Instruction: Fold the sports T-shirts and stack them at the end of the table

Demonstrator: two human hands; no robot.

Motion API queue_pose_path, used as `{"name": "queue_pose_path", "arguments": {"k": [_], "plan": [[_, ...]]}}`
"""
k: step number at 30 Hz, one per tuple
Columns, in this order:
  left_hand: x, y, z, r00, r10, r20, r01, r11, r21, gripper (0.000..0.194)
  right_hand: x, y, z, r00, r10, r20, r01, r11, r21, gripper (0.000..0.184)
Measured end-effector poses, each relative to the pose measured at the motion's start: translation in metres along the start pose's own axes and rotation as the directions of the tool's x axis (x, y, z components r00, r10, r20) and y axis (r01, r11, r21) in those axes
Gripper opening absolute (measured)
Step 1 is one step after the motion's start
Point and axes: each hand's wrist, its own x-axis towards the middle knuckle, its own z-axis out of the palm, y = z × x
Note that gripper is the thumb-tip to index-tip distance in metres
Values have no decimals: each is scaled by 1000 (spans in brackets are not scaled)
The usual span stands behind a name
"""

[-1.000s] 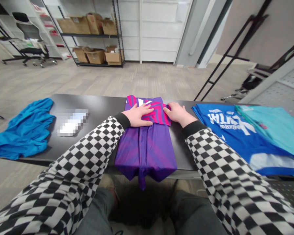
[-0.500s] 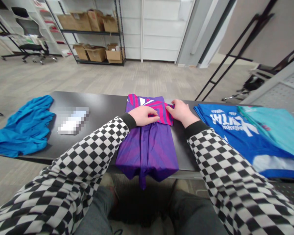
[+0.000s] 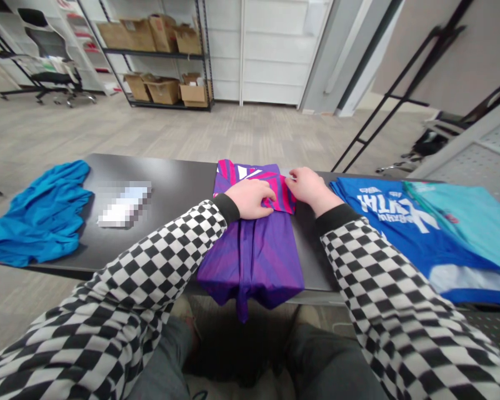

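Note:
A purple shirt (image 3: 270,250) with pink stripes and white marks near its far end lies on the dark table, its sides folded inward. The lower part hangs over the near edge. My left hand (image 3: 253,199) rests on the striped part, fingers slightly bent and thumb apart from them. At the right edge of the same part, my right hand (image 3: 307,186) has its thumb and fingertips closed on the cloth; the exact hold is partly hidden.
A crumpled blue garment (image 3: 37,216) hangs over the left end of the dark table (image 3: 175,183). Near it lies a blurred, pixelated item (image 3: 125,206). To the right are a blue jersey (image 3: 400,233) with white lettering and a turquoise garment (image 3: 479,216). Shelves with cardboard boxes (image 3: 164,89) stand behind.
My left hand has shifted slightly right across the shirt, its fingers more bent. The right hand has moved a little outward along the shirt's edge. The shirt lies nearly the same.

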Motion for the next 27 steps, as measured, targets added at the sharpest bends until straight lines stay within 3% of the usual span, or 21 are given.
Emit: {"name": "queue_pose_path", "arguments": {"k": [7,12,17,22,27], "plan": [[4,13,0,994,-85,67,77,991,107,26,18,5,11,998,5,60,-5,1000,3,22],[2,13,2,999,-11,52,8,999,49,27,18,6,10,1000,2,10,-3,988,156,16],[5,11,11,997,74,36,-74,997,4,29,19,10,9,1000,2,29,-15,890,457,16],[10,7,16,996,75,43,-74,997,-12,28,22,23,8,995,45,90,-89,804,588,50],[11,7,14,995,95,23,-94,995,-28,23,21,26,11,990,101,103,-144,711,688,42]]}}
